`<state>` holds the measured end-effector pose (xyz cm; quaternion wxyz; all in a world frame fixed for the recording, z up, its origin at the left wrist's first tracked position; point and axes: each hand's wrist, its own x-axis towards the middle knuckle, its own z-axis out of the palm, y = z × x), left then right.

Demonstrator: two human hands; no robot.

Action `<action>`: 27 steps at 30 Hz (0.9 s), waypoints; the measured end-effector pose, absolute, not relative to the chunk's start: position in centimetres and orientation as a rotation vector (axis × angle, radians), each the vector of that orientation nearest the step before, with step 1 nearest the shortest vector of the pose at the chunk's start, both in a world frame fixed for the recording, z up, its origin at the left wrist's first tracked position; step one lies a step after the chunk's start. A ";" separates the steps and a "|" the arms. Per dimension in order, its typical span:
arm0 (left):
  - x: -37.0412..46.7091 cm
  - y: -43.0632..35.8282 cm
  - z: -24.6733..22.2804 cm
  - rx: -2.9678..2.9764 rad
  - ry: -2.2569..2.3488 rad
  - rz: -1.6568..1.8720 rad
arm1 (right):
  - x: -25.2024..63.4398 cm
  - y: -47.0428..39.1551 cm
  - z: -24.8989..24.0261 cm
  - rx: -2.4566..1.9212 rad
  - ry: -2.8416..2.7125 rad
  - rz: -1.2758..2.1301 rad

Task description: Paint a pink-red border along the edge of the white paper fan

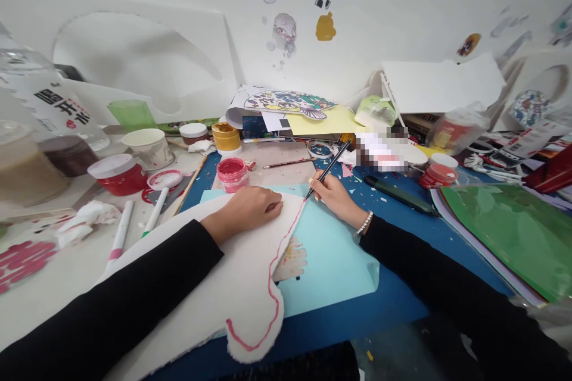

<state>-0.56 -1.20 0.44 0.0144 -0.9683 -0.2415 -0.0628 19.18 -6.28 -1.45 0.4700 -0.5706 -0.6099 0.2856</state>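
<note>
We grasp black paintbrush in right hand, tip touching far end of white board along its right edge. Left hand loosely clenched, resting on far part of board. Red line follows board's right edge, from near rounded lobe to brush tip. Light-blue sheet partly under board, on blue tabletop. Open paint jar, pinkish red, just beyond left hand. Two white markers lie left.
</note>
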 end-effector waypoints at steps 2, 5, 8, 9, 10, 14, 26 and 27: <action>-0.5 -1.1 0.4 -3.011 -0.751 -0.193 | 19.2 -6.3 -1.4 -1.398 -1.504 0.700; -0.5 -1.1 0.3 -3.015 -0.747 -0.210 | 19.2 -6.3 -1.3 -1.396 -1.521 0.696; -0.6 -1.1 0.2 -3.027 -0.744 -0.223 | 19.1 -6.4 -1.3 -1.391 -1.526 0.702; -0.6 -1.1 0.2 -3.028 -0.745 -0.225 | 19.1 -6.4 -1.3 -1.386 -1.530 0.704; -0.6 -1.1 0.2 -3.027 -0.747 -0.224 | 19.1 -6.4 -1.3 -1.380 -1.536 0.704; -0.6 -1.1 0.3 -3.016 -0.755 -0.193 | 19.1 -6.4 -1.3 -1.362 -1.565 0.702; -0.6 -1.2 0.4 -2.995 -0.744 -0.194 | 19.2 -6.5 -1.3 -1.343 -1.615 0.715; -0.6 -1.2 0.3 -2.997 -0.741 -0.195 | 19.1 -6.5 -1.3 -1.340 -1.617 0.720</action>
